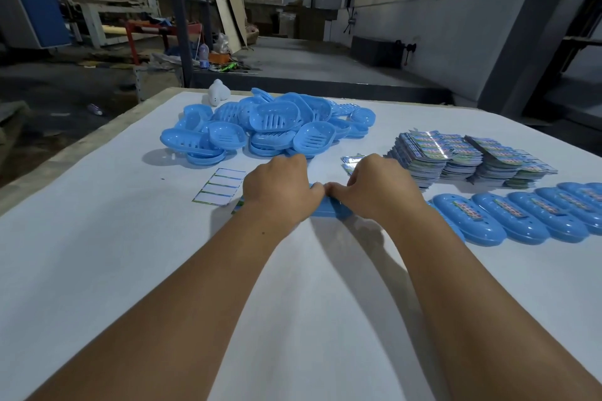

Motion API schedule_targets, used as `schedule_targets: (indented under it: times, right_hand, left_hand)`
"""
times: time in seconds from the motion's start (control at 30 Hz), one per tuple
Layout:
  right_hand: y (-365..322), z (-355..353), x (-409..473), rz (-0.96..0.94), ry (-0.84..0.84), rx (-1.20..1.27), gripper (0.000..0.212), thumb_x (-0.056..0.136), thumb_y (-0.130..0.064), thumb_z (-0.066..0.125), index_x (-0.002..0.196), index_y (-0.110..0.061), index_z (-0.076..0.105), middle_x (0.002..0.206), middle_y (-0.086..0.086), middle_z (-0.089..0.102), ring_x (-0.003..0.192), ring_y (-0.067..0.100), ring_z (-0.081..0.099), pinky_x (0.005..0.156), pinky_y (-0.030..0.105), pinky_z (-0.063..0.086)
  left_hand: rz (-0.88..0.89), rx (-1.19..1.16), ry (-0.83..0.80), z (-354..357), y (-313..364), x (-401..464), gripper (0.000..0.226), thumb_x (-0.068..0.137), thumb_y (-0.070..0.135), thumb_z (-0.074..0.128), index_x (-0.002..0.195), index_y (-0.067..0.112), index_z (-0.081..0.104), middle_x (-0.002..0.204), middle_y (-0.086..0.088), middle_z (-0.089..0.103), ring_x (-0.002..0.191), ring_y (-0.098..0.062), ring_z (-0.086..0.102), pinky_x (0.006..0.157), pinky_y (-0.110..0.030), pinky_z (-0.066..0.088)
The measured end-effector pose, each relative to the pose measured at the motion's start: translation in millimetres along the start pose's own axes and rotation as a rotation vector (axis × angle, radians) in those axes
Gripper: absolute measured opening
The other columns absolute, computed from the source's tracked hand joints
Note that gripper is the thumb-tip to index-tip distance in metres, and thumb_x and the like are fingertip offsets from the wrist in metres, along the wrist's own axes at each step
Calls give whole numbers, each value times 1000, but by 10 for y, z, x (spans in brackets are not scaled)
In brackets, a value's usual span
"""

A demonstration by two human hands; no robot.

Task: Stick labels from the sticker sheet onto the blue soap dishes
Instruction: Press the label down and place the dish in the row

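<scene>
**Soap dish under both hands at mid-table**

Soap dish (325,207), blue, lies near the middle of the white table (97,238), and most of it is hidden from us: only a strip of its near rim shows between and below our two hands. Our left hand (280,189) and right hand (374,187) both rest on it, knuckles up, thumbs meeting at the centre. The fingers of both hands curl down over the dish's far side, out of sight, so we cannot tell whether they pinch a label or merely press; probably they are clamped on the dish itself.

Just left of our left hand lies a sticker sheet (220,187), its frames looking blank. A green-edged scrap peeks out beneath the left wrist, too little shown to name.

Toward the far edge sits a loose heap of unlabelled dishes (267,127). Toward the right edge, stacks of printed sheets (469,156) stand behind a row of labelled dishes (521,218), which is cut off by the frame. A small white object (218,93) stands at the far edge.

Open table lies along the near and left edges.
</scene>
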State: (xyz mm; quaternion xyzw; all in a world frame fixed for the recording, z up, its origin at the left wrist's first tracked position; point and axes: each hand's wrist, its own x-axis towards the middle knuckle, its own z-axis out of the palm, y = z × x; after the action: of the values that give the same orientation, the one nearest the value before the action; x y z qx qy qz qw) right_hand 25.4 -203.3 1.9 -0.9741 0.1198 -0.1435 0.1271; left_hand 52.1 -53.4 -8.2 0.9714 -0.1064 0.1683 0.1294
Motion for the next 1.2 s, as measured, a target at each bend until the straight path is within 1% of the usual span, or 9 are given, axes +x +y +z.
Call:
schedule_targets:
  times: [0.2, 0.3, 0.4, 0.6, 0.73, 0.83, 0.93, 1.03, 1.2]
  right_hand:
    - [-16, -8, -103, -268, -66, 269, 36, 94, -44, 62, 122, -23, 69, 122, -5, 67, 112, 15, 60, 94, 31, 46]
    - [-10, -35, -166, -335, -171, 353, 42, 89, -46, 67, 129, -33, 65, 125, -15, 66, 113, 7, 59, 90, 25, 43]
    - [17, -60, -209, -360, -208, 249, 52, 81, -52, 73, 130, -41, 62, 122, -14, 64, 102, 7, 57, 84, 24, 41]
    - [99, -259, -279, -209, -282, -33, 64, 65, -81, 65, 108, -34, 67, 98, -11, 66, 89, 14, 60, 80, 34, 55]
    - [227, -401, -303, -104, -315, -143, 70, 60, -81, 66, 94, -21, 73, 93, -2, 70, 84, 17, 65, 77, 34, 57]
    - [303, -473, -310, -47, -330, -130, 66, 60, -73, 71, 97, -19, 74, 92, 0, 72, 84, 18, 67, 75, 32, 56]
    - [357, -520, -280, -29, -342, -99, 70, 64, -60, 78, 117, -16, 68, 101, 1, 72, 91, 21, 67, 73, 35, 55]
    - [421, -558, -225, -41, -333, -69, 73, 69, -46, 83, 135, -25, 57, 107, -7, 59, 94, 18, 58, 72, 29, 46]
    - [536, -528, -137, -31, -302, -71, 66, 80, -12, 75, 141, -27, 54, 112, -4, 57, 93, 19, 53, 75, 26, 42]
  left_hand:
    - [-48, -59, -17, 39, -69, -31, 29, 94, 54, 44, 102, 28, 55, 100, -2, 68, 80, -26, 51, 69, -34, 38]
    - [-94, -76, 28, 43, -128, -12, 32, 100, 42, 29, 96, 20, 52, 96, -9, 67, 78, -30, 50, 68, -36, 38]
    - [-100, -79, 64, 47, -195, -21, 36, 101, 42, 26, 92, 18, 51, 82, -6, 59, 76, -31, 52, 67, -36, 38]
    - [-84, -78, 61, 68, -209, -25, 36, 102, 46, 26, 88, 23, 49, 71, 1, 49, 72, -28, 52, 65, -35, 37]
    - [-85, -72, 57, 68, -188, -28, 44, 103, 48, 23, 89, 20, 54, 72, 0, 57, 70, -25, 56, 65, -34, 40]
    - [-84, -76, 47, 60, -184, -37, 45, 103, 47, 23, 88, 20, 55, 76, -2, 61, 73, -26, 58, 67, -35, 44]
    - [-87, -72, 41, 59, -193, -33, 46, 103, 48, 23, 90, 21, 57, 75, -2, 61, 75, -27, 60, 69, -36, 47]
    - [-91, -66, 51, 75, -203, -28, 43, 103, 48, 25, 89, 22, 57, 70, 2, 57, 71, -25, 59, 65, -34, 43]
    - [-75, -70, 89, 111, -224, -11, 17, 96, 46, 46, 93, 31, 55, 77, 10, 55, 71, -20, 54, 64, -30, 39]
